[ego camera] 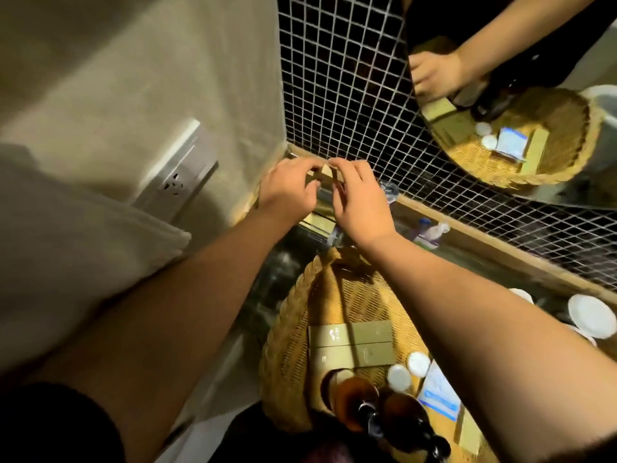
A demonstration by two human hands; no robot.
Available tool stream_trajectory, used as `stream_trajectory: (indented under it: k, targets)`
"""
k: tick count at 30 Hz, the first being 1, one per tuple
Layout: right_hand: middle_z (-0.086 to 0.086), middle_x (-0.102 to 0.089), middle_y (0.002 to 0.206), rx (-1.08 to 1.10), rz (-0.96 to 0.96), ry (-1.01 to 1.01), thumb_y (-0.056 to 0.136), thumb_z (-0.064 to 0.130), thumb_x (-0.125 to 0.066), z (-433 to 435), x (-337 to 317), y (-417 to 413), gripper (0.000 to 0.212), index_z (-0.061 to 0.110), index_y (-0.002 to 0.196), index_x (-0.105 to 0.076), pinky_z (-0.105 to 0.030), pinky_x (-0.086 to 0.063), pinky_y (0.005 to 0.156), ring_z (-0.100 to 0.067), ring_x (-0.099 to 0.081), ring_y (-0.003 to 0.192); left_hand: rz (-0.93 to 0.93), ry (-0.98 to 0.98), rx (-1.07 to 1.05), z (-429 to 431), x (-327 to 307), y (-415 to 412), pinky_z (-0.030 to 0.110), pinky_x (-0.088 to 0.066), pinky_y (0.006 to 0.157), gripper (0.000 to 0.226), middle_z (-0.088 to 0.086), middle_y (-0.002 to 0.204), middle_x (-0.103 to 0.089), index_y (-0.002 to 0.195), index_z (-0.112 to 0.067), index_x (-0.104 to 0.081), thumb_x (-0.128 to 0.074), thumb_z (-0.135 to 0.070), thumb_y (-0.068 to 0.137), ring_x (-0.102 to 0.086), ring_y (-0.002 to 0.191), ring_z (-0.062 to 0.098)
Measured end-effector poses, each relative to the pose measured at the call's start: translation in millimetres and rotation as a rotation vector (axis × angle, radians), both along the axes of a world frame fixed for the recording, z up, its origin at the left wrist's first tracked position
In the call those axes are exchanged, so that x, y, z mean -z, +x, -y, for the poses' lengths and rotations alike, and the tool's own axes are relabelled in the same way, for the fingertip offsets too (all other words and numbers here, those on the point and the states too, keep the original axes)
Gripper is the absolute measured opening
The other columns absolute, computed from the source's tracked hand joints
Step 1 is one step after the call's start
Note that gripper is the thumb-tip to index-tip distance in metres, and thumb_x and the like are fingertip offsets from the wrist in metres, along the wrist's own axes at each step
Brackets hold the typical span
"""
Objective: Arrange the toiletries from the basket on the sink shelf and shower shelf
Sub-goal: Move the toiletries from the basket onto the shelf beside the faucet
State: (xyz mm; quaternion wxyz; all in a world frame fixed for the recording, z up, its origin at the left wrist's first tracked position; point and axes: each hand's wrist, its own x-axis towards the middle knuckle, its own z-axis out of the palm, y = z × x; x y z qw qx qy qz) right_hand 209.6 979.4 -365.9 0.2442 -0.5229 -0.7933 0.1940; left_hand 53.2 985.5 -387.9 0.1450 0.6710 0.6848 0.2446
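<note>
Head view, looking down over both forearms at the corner of a washstand. The left hand (287, 192) and the right hand (362, 203) meet at centre frame. The grip of each is closed at the fingertips, pinching opposite ends of a small tan box (325, 173) held between them. The box sits above the wooden sink shelf (494, 247), close to the corner where the black mosaic tile wall (334, 78) joins the plain plaster wall. Directly below the hands lie further tan boxes (319, 223), stacked at the corner end of the shelf.

A clear plastic bottle (430, 231) lies on the shelf to the right of the hands. The woven basket (288, 345) stands on the dark worktop (277, 262) at lower centre. It holds four flat olive boxes (350, 345) laid edge to edge, two amber bottles (359, 404), two white round caps (399, 377) and a blue-and-white packet (437, 392).

White dishes (591, 316) stand at the right edge of the frame. A round mirror (547, 192) at upper right reflects a hand and the basket. A wall socket (175, 183) is mounted at centre left, with a white towel (66, 248) below it.
</note>
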Motion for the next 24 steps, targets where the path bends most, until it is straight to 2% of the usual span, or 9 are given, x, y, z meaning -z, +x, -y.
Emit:
stream_trajectory:
  k: [3, 6, 10, 14, 19, 24]
  targets:
    - [-0.007, -0.053, 0.117, 0.016, -0.022, -0.027, 0.094, 0.013, -0.055, -16, 19, -6, 0.029, 0.014, 0.123, -0.058, -0.029, -0.042, 0.085, -0.02, -0.054, 0.101, -0.031, -0.003, -0.051, -12, 17, -2, 0.039, -0.046, 0.096, 0.034, 0.001, 0.12, -0.068, 0.126, -0.025, -0.065, -0.06, -0.028, 0.092, -0.06, 0.111, 0.024]
    - [-0.008, -0.059, 0.11, 0.009, 0.057, -0.04, 0.089, 0.007, -0.059, -31, 38, -12, 0.019, 0.009, 0.106, -0.066, -0.034, -0.048, 0.086, -0.023, -0.056, 0.098, -0.097, -0.073, -0.086, -23, 30, -5, 0.041, -0.042, 0.097, 0.037, 0.008, 0.117, -0.069, 0.128, -0.019, -0.063, -0.058, -0.03, 0.093, -0.061, 0.11, 0.029]
    - [-0.009, -0.06, 0.112, 0.01, 0.083, -0.1, 0.09, 0.008, -0.061, -47, 59, -24, 0.022, 0.011, 0.111, -0.067, -0.039, -0.051, 0.088, -0.028, -0.059, 0.1, -0.266, -0.234, -0.137, -36, 60, -13, 0.042, -0.039, 0.094, 0.032, 0.014, 0.112, -0.066, 0.116, -0.013, -0.062, -0.054, -0.031, 0.091, -0.06, 0.107, 0.034]
    - [-0.015, -0.06, 0.111, -0.039, 0.167, -0.142, 0.087, 0.017, -0.06, -57, 70, -35, 0.028, 0.01, 0.113, -0.068, -0.043, -0.051, 0.086, -0.036, -0.06, 0.099, -0.312, -0.365, -0.144, -44, 85, -16, 0.042, -0.038, 0.097, 0.034, 0.015, 0.116, -0.064, 0.12, -0.013, -0.061, -0.055, -0.032, 0.092, -0.058, 0.11, 0.034]
    - [-0.02, -0.063, 0.104, -0.014, 0.231, -0.239, 0.088, 0.015, -0.06, -71, 82, -42, 0.022, 0.006, 0.106, -0.069, -0.045, -0.051, 0.082, -0.04, -0.062, 0.093, -0.334, -0.402, -0.136, -48, 103, -14, 0.04, -0.039, 0.096, 0.032, 0.013, 0.116, -0.066, 0.117, -0.014, -0.065, -0.051, -0.032, 0.094, -0.06, 0.109, 0.033]
    - [-0.015, -0.066, 0.104, 0.007, 0.352, -0.314, 0.092, 0.007, -0.055, -88, 104, -45, 0.02, 0.009, 0.107, -0.068, -0.041, -0.05, 0.082, -0.036, -0.063, 0.095, -0.394, -0.389, -0.083, -41, 118, -18, 0.041, -0.03, 0.107, 0.033, 0.013, 0.115, -0.067, 0.116, -0.015, -0.065, -0.05, -0.03, 0.092, -0.059, 0.111, 0.032]
